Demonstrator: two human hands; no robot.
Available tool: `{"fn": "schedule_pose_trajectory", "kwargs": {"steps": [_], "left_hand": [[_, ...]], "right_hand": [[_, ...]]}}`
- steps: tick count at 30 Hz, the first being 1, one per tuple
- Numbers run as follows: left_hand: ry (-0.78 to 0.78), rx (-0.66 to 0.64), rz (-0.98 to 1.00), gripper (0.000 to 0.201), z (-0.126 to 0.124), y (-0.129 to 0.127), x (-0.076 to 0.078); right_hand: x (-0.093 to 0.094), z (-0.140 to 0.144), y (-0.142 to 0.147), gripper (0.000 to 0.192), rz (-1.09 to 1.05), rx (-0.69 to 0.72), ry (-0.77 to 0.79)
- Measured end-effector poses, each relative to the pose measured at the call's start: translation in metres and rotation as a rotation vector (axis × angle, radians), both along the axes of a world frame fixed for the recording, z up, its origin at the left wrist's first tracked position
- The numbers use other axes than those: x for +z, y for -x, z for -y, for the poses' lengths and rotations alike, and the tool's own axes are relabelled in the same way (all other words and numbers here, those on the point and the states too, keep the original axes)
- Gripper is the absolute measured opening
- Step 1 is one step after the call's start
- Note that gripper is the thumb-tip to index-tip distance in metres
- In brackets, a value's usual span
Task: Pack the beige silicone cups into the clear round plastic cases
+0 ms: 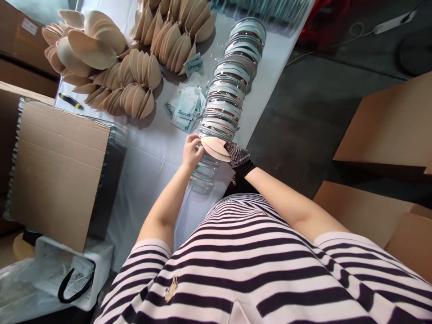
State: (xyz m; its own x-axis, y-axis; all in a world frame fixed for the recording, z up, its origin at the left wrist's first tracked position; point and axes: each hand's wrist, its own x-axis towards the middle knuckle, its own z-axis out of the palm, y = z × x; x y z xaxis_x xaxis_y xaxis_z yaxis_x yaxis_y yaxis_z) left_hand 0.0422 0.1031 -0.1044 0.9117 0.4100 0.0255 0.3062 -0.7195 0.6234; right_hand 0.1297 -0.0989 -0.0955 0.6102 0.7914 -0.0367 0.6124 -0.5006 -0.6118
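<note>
Between my hands is a pair of beige oval cup pads (215,148), held above the row of clear round containers. My bare left hand (193,150) is closed, with its fingertips pinching at the pads' left tip. On the other end, my right hand (238,155), in a dark dotted glove, is closed around the pads' edge. A long row of clear round containers (224,103) runs away from me, many with beige pads inside. Just below my hands, the nearest containers (204,175) look clear, though my hands partly cover them.
Beige pads lie in piles (135,81) on the white-covered table (145,144). Small printed cards (185,108) are beside the row. A yellow-black cutter (70,101) lies at left. Cardboard (57,166) leans above a white basket (101,261). Cartons (388,121) stand on the right.
</note>
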Motion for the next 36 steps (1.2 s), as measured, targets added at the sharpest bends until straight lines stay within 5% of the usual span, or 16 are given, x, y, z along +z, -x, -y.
{"fn": "schedule_pose_trajectory", "kwargs": {"steps": [7, 14, 19, 25, 36], "left_hand": [[0.014, -0.088, 0.018, 0.025, 0.002, 0.001, 0.007], [0.015, -0.069, 0.02, 0.012, 0.004, -0.001, 0.007], [0.043, -0.132, 0.044, 0.013, 0.004, 0.0, 0.007], [0.029, -0.047, 0.012, 0.013, 0.008, -0.001, 0.006], [0.001, -0.106, 0.002, 0.029, 0.008, -0.002, 0.007]], "right_hand": [[0.011, -0.019, -0.012, 0.038, 0.094, -0.068, 0.394], [0.002, -0.003, -0.023, 0.038, 0.115, -0.001, 0.223], [-0.012, -0.019, -0.024, 0.039, 0.09, -0.007, 0.306], [0.008, -0.017, -0.026, 0.036, 0.076, 0.043, 0.336], [0.008, -0.023, -0.021, 0.031, -0.039, -0.226, 0.361]]}}
